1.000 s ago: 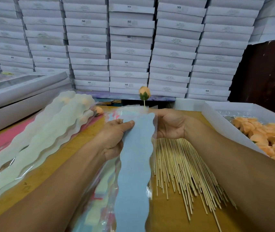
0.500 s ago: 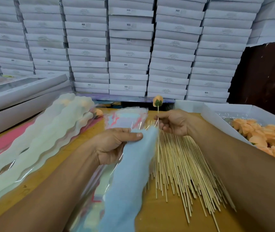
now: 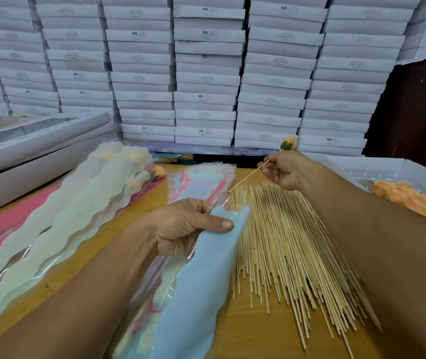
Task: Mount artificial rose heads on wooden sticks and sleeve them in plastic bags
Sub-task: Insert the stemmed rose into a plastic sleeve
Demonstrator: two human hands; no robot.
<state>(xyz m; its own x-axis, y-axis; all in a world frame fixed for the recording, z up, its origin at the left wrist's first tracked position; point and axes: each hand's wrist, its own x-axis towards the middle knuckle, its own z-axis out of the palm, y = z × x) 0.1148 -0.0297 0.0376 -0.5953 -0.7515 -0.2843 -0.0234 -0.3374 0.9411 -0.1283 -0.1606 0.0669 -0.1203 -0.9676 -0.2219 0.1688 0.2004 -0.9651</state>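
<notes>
Pinching the stick (image 3: 248,176) in our right hand (image 3: 283,172) fingers, rose head (image 3: 289,143) up, bare end aimed toward the blue sleeve (image 3: 208,270); left hand (image 3: 183,225) thumb clamps its mouth, probably holding it ready above the desk (image 3: 245,330), beside spare sticks (image 3: 289,252)
</notes>
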